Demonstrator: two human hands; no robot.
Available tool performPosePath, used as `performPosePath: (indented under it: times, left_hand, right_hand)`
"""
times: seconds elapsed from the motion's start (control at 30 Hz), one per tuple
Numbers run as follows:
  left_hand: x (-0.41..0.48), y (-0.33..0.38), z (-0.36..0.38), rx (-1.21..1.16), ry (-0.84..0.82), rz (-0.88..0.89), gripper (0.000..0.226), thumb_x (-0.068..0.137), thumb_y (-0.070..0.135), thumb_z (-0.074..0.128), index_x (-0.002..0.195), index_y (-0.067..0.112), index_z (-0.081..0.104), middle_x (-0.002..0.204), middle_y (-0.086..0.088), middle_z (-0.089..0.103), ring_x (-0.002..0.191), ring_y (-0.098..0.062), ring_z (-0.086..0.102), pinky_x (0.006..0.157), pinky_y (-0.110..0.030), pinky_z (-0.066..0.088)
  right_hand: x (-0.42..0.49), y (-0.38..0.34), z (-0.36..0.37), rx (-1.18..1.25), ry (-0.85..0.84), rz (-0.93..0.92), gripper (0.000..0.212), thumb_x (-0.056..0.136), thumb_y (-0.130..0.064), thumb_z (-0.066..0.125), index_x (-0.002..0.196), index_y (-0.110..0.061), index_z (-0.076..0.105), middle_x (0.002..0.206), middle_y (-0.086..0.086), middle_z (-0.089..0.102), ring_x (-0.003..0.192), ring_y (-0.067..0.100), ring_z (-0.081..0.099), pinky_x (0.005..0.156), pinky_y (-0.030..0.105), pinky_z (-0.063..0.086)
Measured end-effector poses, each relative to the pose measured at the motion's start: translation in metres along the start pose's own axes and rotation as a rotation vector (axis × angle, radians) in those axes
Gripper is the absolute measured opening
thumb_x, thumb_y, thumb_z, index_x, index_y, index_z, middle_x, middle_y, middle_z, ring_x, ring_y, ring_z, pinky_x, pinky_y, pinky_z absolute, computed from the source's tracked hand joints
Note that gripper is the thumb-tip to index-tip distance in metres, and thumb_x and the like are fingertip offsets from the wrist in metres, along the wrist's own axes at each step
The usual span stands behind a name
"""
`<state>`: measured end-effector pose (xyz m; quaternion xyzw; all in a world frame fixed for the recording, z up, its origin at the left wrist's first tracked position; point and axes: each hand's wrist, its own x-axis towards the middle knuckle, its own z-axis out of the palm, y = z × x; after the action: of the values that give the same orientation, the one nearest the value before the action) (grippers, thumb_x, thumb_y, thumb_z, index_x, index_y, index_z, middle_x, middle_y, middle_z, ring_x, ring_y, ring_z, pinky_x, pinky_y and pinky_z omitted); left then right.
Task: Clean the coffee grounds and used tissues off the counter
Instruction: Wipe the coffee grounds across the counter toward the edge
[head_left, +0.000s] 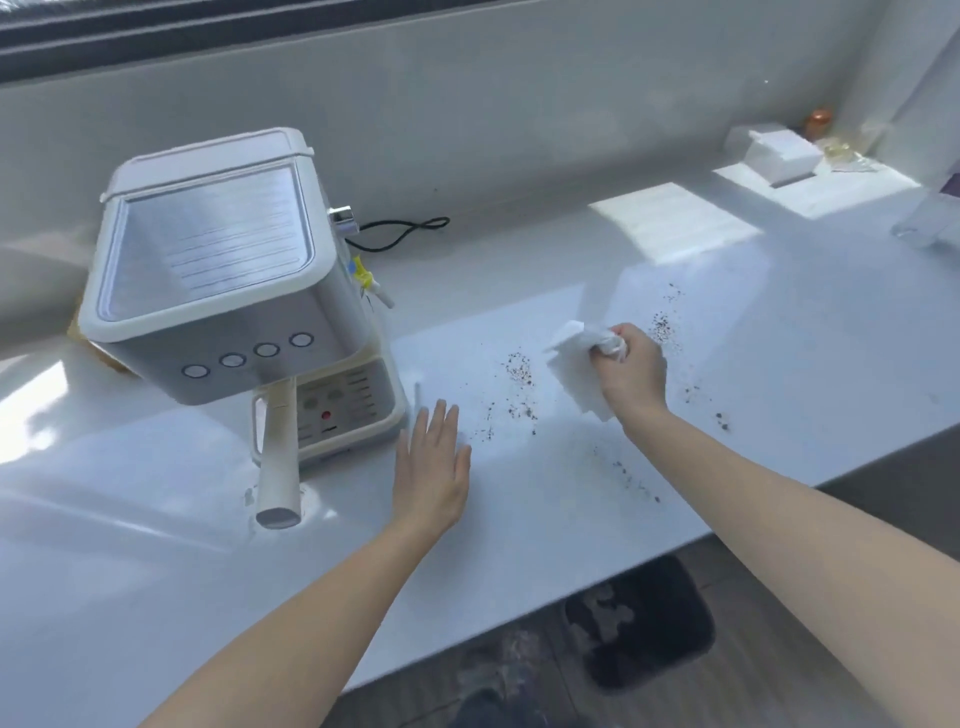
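Dark coffee grounds (519, 371) lie scattered over the white counter (156, 545), with further patches to the right (662, 327) and toward the front edge (631, 475). My right hand (631, 366) is closed around a white tissue (571, 369), which hangs just above the counter between two patches of grounds. My left hand (434, 460) rests flat on the counter with fingers spread, holding nothing, just right of the coffee machine and left of the grounds.
A white and silver coffee machine (218, 265) stands at the left, its portafilter handle (280, 467) sticking toward me. A black cord (405, 234) lies behind it. A tissue stack (779, 150) sits at the back right. A dark mat (639, 618) lies on the floor below the counter edge.
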<state>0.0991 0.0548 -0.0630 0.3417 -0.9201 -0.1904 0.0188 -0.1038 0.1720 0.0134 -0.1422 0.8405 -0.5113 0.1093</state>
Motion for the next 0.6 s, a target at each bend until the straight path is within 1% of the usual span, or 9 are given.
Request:
performPosePath:
  times: [0.1,0.17,0.27,0.33,0.4,0.47,0.53,0.6]
  left_hand:
    - [-0.002,0.002,0.02,-0.005,-0.008,-0.118,0.055,0.101,0.032,0.021,0.152,0.017,0.006,0.162,0.002,0.002,0.148,-0.016,-0.002,0.12,-0.039,0.001]
    - [-0.008,0.002,0.034,0.023,0.001,-0.159,0.058,0.1,0.032,0.02,0.152,0.017,0.0,0.162,0.003,-0.005,0.148,-0.014,-0.007,0.119,-0.039,-0.004]
    - [-0.008,0.0,0.045,0.083,0.049,-0.158,0.059,0.098,0.032,0.019,0.152,0.018,-0.002,0.161,0.005,-0.007,0.147,-0.011,-0.011,0.119,-0.037,-0.008]
    - [-0.007,-0.002,0.047,0.077,0.078,-0.153,0.059,0.098,0.032,0.018,0.151,0.02,-0.003,0.161,0.007,-0.007,0.145,-0.007,-0.015,0.118,-0.034,-0.01]
    - [-0.008,-0.002,0.048,0.056,0.095,-0.147,0.058,0.098,0.031,0.017,0.151,0.021,-0.003,0.16,0.009,-0.007,0.142,-0.002,-0.019,0.117,-0.031,-0.013]
    - [-0.008,-0.002,0.048,0.027,0.114,-0.154,0.057,0.098,0.032,0.016,0.151,0.022,-0.001,0.16,0.01,-0.005,0.141,0.0,-0.019,0.116,-0.028,-0.014]
    - [-0.007,-0.002,0.048,-0.001,0.131,-0.157,0.057,0.098,0.032,0.015,0.151,0.022,0.001,0.16,0.01,-0.003,0.141,0.001,-0.017,0.116,-0.026,-0.016]
    - [-0.007,-0.003,0.048,-0.024,0.149,-0.161,0.058,0.096,0.033,0.014,0.151,0.02,0.003,0.161,0.009,-0.001,0.144,0.0,-0.012,0.115,-0.024,-0.015]
  right_hand:
    - [0.036,0.0,0.01,-0.093,0.077,-0.107,0.006,0.081,-0.013,0.059,0.079,-0.018,0.058,0.089,0.004,0.056,0.077,0.022,0.05,0.062,0.03,0.038]
    - [0.061,0.004,0.021,-0.186,0.059,-0.195,0.008,0.081,-0.01,0.058,0.083,-0.017,0.062,0.095,0.002,0.059,0.078,0.019,0.05,0.062,0.028,0.036]
    - [0.089,0.025,0.042,-0.372,-0.051,-0.294,0.017,0.081,-0.004,0.053,0.089,-0.015,0.063,0.101,0.007,0.06,0.081,0.023,0.052,0.061,0.029,0.036]
    - [0.099,0.043,0.057,-0.492,-0.169,-0.254,0.02,0.082,-0.003,0.05,0.094,-0.014,0.062,0.105,0.01,0.06,0.087,0.028,0.054,0.065,0.03,0.038]
    - [0.107,0.052,0.071,-0.514,-0.254,-0.172,0.018,0.083,-0.006,0.05,0.095,-0.014,0.062,0.103,0.012,0.063,0.09,0.032,0.056,0.068,0.03,0.037]
    - [0.11,0.048,0.089,-0.453,-0.294,-0.165,0.017,0.081,-0.007,0.049,0.089,-0.017,0.061,0.097,0.011,0.066,0.086,0.031,0.057,0.065,0.029,0.036]
    - [0.101,0.036,0.113,-0.408,-0.359,-0.22,0.017,0.08,-0.009,0.05,0.085,-0.018,0.063,0.092,0.007,0.067,0.085,0.029,0.058,0.064,0.029,0.038]
    - [0.077,0.027,0.135,-0.422,-0.467,-0.334,0.014,0.079,-0.012,0.052,0.081,-0.021,0.063,0.086,0.003,0.065,0.081,0.025,0.056,0.061,0.029,0.038]
